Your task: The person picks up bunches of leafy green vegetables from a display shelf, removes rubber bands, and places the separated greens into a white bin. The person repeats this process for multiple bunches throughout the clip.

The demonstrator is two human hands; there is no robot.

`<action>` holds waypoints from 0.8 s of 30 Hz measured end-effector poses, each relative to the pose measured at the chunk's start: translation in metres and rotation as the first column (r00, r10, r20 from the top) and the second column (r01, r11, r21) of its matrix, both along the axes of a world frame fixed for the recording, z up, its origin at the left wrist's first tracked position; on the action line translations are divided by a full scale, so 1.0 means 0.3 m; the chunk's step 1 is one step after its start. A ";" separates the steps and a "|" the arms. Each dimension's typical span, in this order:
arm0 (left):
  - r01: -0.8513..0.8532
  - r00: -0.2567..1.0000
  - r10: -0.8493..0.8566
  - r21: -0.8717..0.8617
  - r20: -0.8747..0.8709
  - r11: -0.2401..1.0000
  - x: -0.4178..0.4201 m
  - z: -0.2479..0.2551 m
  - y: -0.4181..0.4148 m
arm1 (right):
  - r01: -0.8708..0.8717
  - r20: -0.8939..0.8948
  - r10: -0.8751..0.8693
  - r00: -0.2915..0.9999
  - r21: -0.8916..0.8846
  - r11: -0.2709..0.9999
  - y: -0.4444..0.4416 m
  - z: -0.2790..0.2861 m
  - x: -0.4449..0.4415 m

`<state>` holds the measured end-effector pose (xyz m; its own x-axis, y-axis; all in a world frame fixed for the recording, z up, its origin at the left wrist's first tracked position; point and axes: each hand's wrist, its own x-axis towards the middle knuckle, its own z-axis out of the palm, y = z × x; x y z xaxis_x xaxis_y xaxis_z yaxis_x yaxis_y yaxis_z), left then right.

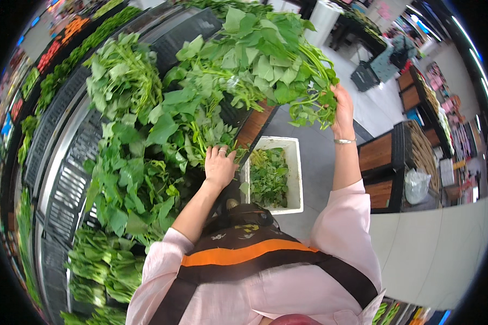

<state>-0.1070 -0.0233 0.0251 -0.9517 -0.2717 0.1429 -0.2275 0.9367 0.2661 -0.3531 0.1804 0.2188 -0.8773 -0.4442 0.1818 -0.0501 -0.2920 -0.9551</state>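
My left hand (220,165), with a ring on one finger, rests on leafy green stems at the near edge of the heaped display; whether it grips any is hidden. At the upper right, my right hand (341,106), wearing a bracelet, is at the edge of a large bunch of leafy greens (276,61), its fingertips partly behind the leaves. More leafy bunches (124,77) lie on the black rack to the left. Below, between my arms, a white foam box (295,174) stands on the floor with loose greens (270,176) inside.
A wooden board (254,124) edges the display beside the box. To the right stand wooden display crates (376,156), one with a clear plastic bag (417,186) on it. A roll of plastic bags (324,20) stands behind the greens. Farther back are a dark shopping basket (364,76) and a person (394,57).
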 end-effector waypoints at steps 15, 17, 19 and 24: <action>0.286 0.922 0.070 0.793 -0.380 0.539 -0.022 0.282 0.264 | 0.320 -0.090 -0.314 0.945 0.070 0.945 0.369 -0.260 0.277; 0.354 0.916 0.066 0.874 -0.396 0.333 -0.069 0.276 0.322 | 0.304 -0.083 -0.299 0.951 0.062 0.951 0.400 -0.292 0.282; 0.347 0.932 0.064 0.929 -0.357 0.131 -0.120 0.306 0.385 | 0.283 -0.049 -0.281 0.959 0.051 0.958 0.427 -0.321 0.287; 0.312 0.939 0.006 0.862 -0.343 0.400 -0.308 0.302 0.590 | 0.234 0.100 -0.227 0.969 -0.073 0.969 0.544 -0.387 0.253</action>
